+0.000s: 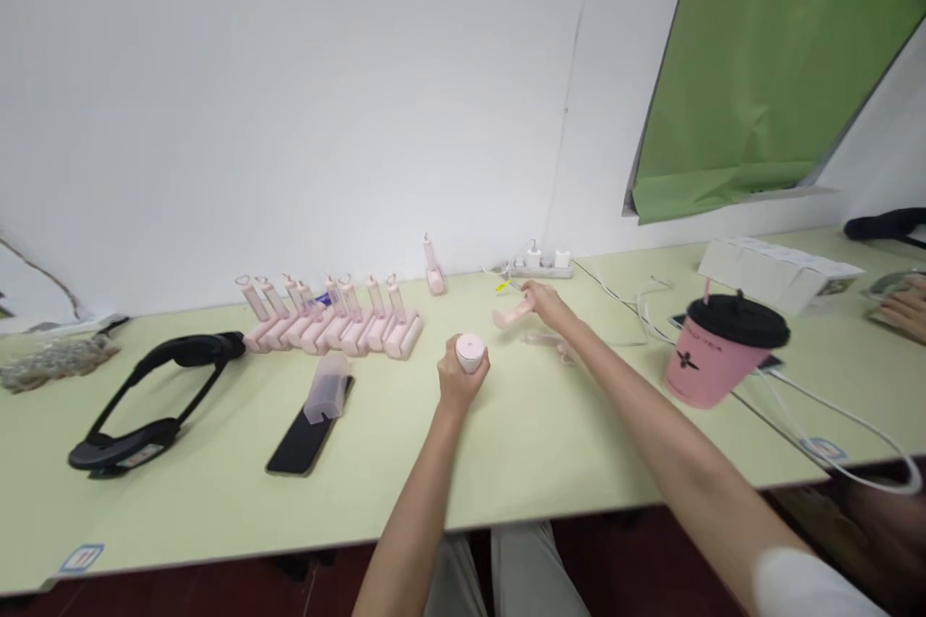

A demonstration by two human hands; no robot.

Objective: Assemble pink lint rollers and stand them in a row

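Note:
My left hand (457, 386) is wrapped round a white cylinder with a round pale pink end (471, 347); its lower part is hidden in my fist. Farther off to the right, my right hand (548, 303) is closed on a pale pink elongated piece (510, 314), which sticks out to the left of the fingers. A small yellow item (503, 286) shows just beyond that hand; whether it is attached to the piece I cannot tell. Under my right wrist lies another slim pale pink part (544, 340) with a loop at its end.
On the left, several pale pink devices (354, 333) stand in a row, and one more (435, 278) by the wall. A translucent holder (328, 388) rests on a black phone (300, 439), near a black headset (155, 395). Rightward are a power strip (542, 268), cables and a pink cup (713, 362).

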